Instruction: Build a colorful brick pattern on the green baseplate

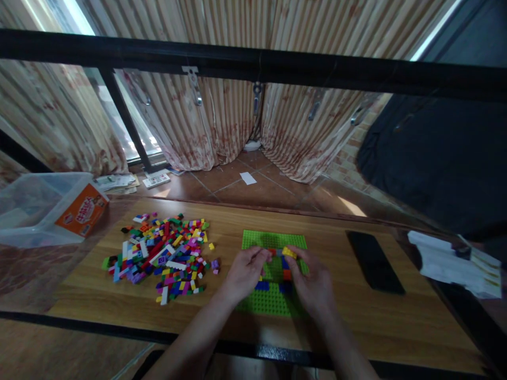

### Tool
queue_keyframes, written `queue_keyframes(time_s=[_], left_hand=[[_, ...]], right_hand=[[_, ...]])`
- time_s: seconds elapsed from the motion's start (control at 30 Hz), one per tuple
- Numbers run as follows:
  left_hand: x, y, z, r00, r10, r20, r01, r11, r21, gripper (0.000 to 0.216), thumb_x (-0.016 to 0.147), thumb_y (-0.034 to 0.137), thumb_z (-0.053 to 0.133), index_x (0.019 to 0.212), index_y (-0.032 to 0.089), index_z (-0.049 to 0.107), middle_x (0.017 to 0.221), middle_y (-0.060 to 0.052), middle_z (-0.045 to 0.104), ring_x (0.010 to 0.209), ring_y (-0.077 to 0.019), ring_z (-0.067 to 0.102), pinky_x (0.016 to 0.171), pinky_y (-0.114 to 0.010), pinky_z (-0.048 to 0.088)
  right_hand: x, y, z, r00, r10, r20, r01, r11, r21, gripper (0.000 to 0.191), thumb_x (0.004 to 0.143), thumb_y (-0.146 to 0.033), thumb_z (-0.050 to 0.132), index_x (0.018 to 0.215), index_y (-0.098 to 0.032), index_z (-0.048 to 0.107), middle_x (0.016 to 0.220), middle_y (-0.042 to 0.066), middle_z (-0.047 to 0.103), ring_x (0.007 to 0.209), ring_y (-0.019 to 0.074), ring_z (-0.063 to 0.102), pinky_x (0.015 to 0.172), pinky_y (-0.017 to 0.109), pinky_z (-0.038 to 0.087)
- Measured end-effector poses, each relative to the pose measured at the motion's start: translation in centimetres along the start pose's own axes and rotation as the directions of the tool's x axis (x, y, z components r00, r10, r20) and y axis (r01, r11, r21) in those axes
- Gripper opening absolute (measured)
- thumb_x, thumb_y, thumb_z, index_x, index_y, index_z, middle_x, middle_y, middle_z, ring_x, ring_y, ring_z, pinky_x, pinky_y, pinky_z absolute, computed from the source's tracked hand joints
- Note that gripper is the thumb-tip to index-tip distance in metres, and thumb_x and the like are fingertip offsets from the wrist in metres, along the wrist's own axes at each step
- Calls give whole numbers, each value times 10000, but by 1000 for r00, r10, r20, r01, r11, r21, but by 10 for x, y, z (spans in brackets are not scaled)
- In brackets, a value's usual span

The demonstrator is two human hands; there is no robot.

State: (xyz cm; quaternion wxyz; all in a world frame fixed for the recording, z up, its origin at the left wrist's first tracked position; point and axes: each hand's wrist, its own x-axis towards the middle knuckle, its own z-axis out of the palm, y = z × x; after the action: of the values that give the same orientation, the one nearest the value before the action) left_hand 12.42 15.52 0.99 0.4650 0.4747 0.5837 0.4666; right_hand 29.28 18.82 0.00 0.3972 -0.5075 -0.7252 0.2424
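A green studded baseplate (pixel 273 303) lies on the wooden table in front of me, with blue, orange and red bricks fixed around its middle. My right hand (pixel 315 279) pinches a yellow brick (pixel 289 252) between thumb and fingers above the plate's upper right part. Over the left side of the plate is my left hand (pixel 247 269), its thumb and fingers closed together. Whether it grips a small piece is hidden. Just beyond its fingertips shows a red brick (pixel 272 252). Blue bricks (pixel 262 285) sit on the plate nearer to me, between the wrists.
A wide pile of mixed loose bricks (pixel 166 253) covers the table's left part. A black phone-like slab (pixel 374 261) lies to the right. Beyond the left edge stands a clear plastic bin (pixel 35 211) with an orange label. A black metal rail (pixel 245 63) crosses in front of the curtains.
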Motion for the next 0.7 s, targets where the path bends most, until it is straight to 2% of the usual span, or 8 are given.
queue_keyframes(time_s=[0.17, 0.37, 0.6, 0.7], left_hand=[[6, -4, -13, 988, 69, -139, -55, 993, 106, 253, 824, 360, 539, 826, 161, 696, 710, -4, 669, 651, -137, 588, 587, -224, 456], [8, 2, -20, 976, 58, -211, -15, 980, 200, 217, 814, 277, 543, 870, 169, 723, 734, -13, 703, 699, -154, 628, 643, -243, 480], [10, -6, -21, 984, 38, -174, 21, 945, 325, 262, 850, 266, 514, 1022, 161, 682, 906, -56, 721, 815, -181, 654, 771, -306, 511], [5, -1, -18, 984, 142, -111, -81, 899, 431, 353, 806, 273, 605, 1145, 180, 627, 1121, -80, 681, 1048, -223, 617, 944, -380, 479]], right_hand=[[4, 19, -11, 987, 106, -117, -111, 993, -39, 442, 892, -515, 489, 1097, -171, 674, 1067, 135, 729, 974, 279, 681, 887, 448, 524], [4, 17, -9, 991, 91, -94, -96, 994, -51, 437, 900, -473, 466, 1125, -157, 669, 1087, 141, 720, 949, 264, 681, 870, 435, 525], [7, 15, -11, 989, 117, -94, -120, 992, -29, 397, 863, -485, 534, 1046, -176, 700, 1027, 114, 735, 934, 255, 681, 874, 410, 518], [7, 14, -13, 986, 130, -100, -133, 991, -29, 383, 868, -456, 529, 1053, -166, 696, 1027, 122, 735, 923, 252, 682, 854, 402, 524]])
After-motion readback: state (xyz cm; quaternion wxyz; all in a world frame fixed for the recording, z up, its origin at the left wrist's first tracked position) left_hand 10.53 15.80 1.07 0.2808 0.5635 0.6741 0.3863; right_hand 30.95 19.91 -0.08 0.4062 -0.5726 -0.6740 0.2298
